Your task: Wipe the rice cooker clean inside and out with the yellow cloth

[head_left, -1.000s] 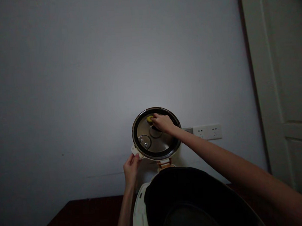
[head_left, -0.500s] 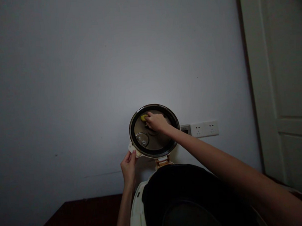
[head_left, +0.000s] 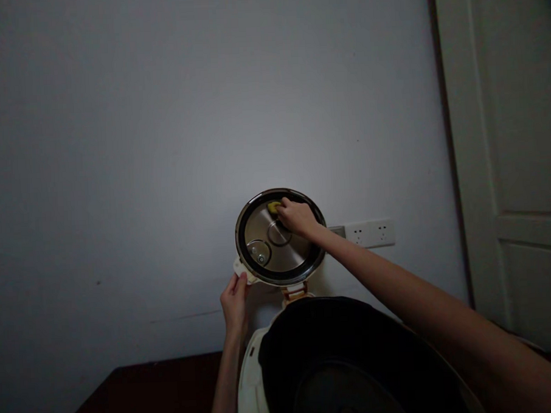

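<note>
Dim room: plain pale wall (head_left: 163, 144) behind both hands, dark reddish bench (head_left: 151, 394) below. From here I note sockets (head_left: 370, 233) and a panelled door (head_left: 524, 159) rightward of them. Left hand (head_left: 234, 302) grips the raised lid (head_left: 300, 257) by its edge tab; right hand (head_left: 298, 217) pinches a yellow pad (head_left: 274, 207) at its inner face. Open cooker (head_left: 253, 384) below both.
</note>
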Motion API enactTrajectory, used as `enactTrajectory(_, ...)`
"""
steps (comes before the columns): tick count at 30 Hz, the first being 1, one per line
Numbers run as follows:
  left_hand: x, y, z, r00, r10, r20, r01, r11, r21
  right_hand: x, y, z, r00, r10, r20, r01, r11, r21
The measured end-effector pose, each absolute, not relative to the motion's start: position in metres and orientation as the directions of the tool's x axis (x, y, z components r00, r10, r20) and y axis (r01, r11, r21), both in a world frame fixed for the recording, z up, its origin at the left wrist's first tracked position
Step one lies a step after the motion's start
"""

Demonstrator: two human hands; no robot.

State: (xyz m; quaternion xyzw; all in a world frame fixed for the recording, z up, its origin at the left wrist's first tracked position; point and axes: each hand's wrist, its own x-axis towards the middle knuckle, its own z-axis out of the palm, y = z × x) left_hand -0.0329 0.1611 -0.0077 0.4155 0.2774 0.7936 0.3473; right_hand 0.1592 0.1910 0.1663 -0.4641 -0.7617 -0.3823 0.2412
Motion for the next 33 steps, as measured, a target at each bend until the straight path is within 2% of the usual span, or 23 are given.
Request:
enactTrajectory(6,-0.034,0.163,-0.009,-0.418,0.782,0.461,-0.326,-0.603,0.728,0.106,0.185,0.158,-0.64,0.433,0.634,0.766,0.417,0.489)
enactTrajectory(8,-0.034,0.162,-0.008,-0.424,0.785,0.451,-0.342,-0.6,0.724,0.113,0.187,0.161,-0.63,0.434,0.644,0.774,0.409,0.483)
enactTrajectory(13,-0.031,0.155,-0.002,-0.404,0.816,0.413,-0.425,-0.567,0.706,0.165,0.196,0.167,-0.457,0.494,0.74,0.889,0.282,0.361)
enactTrajectory(16,-0.029,0.152,0.0,-0.408,0.819,0.404,-0.445,-0.565,0.695,0.181,0.196,0.16,-0.411,0.522,0.747,0.912,0.247,0.328)
enactTrajectory(20,-0.028,0.152,0.001,-0.415,0.826,0.381,-0.463,-0.552,0.693,0.162,0.189,0.147,-0.486,0.522,0.701,0.874,0.305,0.378)
enactTrajectory(27,-0.028,0.154,0.0,-0.424,0.817,0.39,-0.444,-0.563,0.697,0.105,0.181,0.143,-0.679,0.449,0.58,0.733,0.457,0.505)
enactTrajectory(30,-0.03,0.157,-0.003,-0.422,0.819,0.389,-0.449,-0.561,0.695,0.112,0.185,0.149,-0.653,0.454,0.606,0.756,0.436,0.488)
enactTrajectory(33,-0.031,0.159,-0.005,-0.428,0.818,0.384,-0.455,-0.562,0.691,0.13,0.19,0.158,-0.554,0.481,0.68,0.831,0.362,0.421)
